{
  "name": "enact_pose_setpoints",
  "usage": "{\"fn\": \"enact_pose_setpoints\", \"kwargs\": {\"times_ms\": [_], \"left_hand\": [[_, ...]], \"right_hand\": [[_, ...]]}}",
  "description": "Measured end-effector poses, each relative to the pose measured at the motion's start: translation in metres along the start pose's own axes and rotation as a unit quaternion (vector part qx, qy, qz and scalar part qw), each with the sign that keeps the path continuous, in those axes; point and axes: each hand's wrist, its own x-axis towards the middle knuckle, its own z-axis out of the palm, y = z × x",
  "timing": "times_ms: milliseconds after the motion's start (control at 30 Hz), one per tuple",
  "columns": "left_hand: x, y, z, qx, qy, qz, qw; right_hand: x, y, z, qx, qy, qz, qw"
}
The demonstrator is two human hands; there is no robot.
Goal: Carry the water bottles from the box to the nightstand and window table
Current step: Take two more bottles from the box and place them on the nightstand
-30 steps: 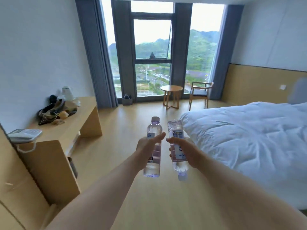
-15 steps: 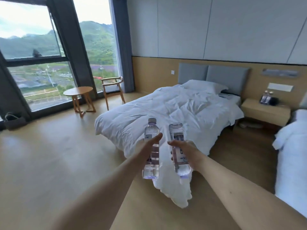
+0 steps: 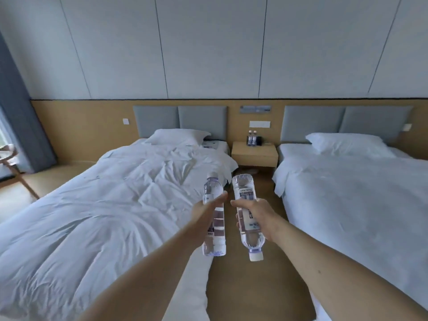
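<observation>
Two hands, one water bottle gripped in each, held out over the aisle between two beds.

Left hand (image 3: pixel 209 215) is closed around the left bottle (image 3: pixel 214 228), which stands cap up; right hand (image 3: pixel 257 216) is closed around the right bottle (image 3: pixel 246 200), which is inverted, cap down. Both bottles sit side by side, just apart. Left bed (image 3: pixel 115 205) has a rumpled duvet; right bed (image 3: pixel 359 193) is smooth. Between the headboards stands the nightstand (image 3: pixel 254 155), with two more bottles (image 3: pixel 252 137) upright on its top near the wall.
</observation>
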Motion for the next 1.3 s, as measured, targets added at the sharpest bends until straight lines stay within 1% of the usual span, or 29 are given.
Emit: {"fn": "enact_pose_setpoints", "kwargs": {"times_ms": [133,233,333,500,633,767,867,1100,1300], "left_hand": [[0.067,0.016,0.026,0.022,-0.069,-0.001,0.997],[0.112,0.017,0.050,0.033,-0.111,-0.018,0.993],[0.158,0.016,0.076,0.041,-0.140,-0.035,0.989],[0.245,0.015,0.125,0.064,-0.175,-0.043,0.981],[0.323,0.026,0.172,0.092,-0.163,-0.025,0.982],[0.397,0.055,0.216,0.121,-0.123,-0.014,0.985],[0.444,0.078,0.242,0.118,-0.114,-0.014,0.986],[0.557,0.103,0.288,0.154,-0.098,-0.005,0.983],[0.680,0.117,0.320,0.151,-0.104,-0.005,0.983]], "right_hand": [[0.047,-0.005,-0.023,0.022,0.054,0.011,0.998],[0.078,-0.004,-0.041,0.033,0.087,0.026,0.995],[0.114,-0.004,-0.065,0.048,0.119,0.034,0.991],[0.190,-0.006,-0.113,0.055,0.145,0.031,0.987],[0.266,-0.020,-0.164,0.065,0.149,0.028,0.986],[0.342,-0.054,-0.216,0.085,0.127,0.033,0.988],[0.394,-0.077,-0.248,0.097,0.114,0.032,0.988],[0.510,-0.101,-0.291,0.100,0.102,0.045,0.989],[0.628,-0.121,-0.318,0.087,0.110,0.053,0.989]]}}
